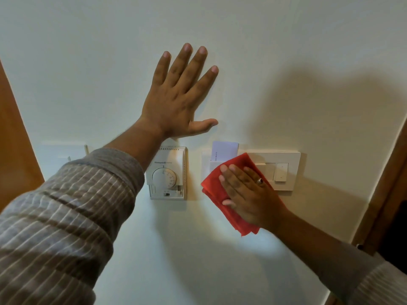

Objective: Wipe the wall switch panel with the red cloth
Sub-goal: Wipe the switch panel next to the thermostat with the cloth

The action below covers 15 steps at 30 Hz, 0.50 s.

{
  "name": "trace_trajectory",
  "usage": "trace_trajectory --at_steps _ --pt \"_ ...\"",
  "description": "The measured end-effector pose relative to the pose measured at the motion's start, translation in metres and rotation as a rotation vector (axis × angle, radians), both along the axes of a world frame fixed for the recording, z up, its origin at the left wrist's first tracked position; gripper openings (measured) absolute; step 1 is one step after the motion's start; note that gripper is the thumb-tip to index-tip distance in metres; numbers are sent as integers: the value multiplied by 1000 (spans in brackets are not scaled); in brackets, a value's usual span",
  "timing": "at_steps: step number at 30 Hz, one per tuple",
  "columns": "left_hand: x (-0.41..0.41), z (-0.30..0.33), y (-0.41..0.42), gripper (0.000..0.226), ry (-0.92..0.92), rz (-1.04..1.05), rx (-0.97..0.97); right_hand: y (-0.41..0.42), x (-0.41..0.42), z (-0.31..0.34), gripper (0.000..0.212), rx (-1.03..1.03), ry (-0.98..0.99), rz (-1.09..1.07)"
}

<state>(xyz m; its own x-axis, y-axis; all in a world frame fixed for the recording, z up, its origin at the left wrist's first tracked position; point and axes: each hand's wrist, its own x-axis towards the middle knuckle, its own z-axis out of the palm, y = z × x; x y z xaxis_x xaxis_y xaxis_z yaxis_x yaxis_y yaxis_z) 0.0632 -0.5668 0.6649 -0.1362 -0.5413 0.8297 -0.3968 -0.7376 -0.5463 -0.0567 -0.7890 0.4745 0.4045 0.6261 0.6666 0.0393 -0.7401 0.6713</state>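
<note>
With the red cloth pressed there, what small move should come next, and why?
Probably slide the right hand and red cloth rightward. The cloth covers only the switch panel's left part; its right end with the small switches shows uncovered. The left hand lies flat on the wall.

Left hand is raised with fingers spread and palm flat, arm extended in a striped sleeve. Right hand lies lower, flat, fingers together pointing left, ring on one finger.

free: bare wall above and right of my grips | blocked: thermostat left of switch panel, card atop it, door frame right
</note>
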Motion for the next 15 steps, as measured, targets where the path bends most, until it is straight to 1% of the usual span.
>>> trace_trajectory --at_steps 2,4,8,10,12,15 --pt "0 0 -1 103 -13 -7 -5 9 5 -12 61 -14 -10 -50" --pt "-1 -1 -1 104 -11 -6 -5 6 8 -12 61 -119 13 -58" --pt "0 1 -2 104 -18 0 -10 18 15 27 55 -291 62 5" --pt "0 1 -2 103 -17 -3 -11 31 18 42 53 -380 76 -1" --pt "2 0 -1 103 -19 -16 -4 37 19 45 54 -360 54 -20" --pt "3 -1 1 103 -20 -20 -3 38 21 31 60 -154 -39 -67"
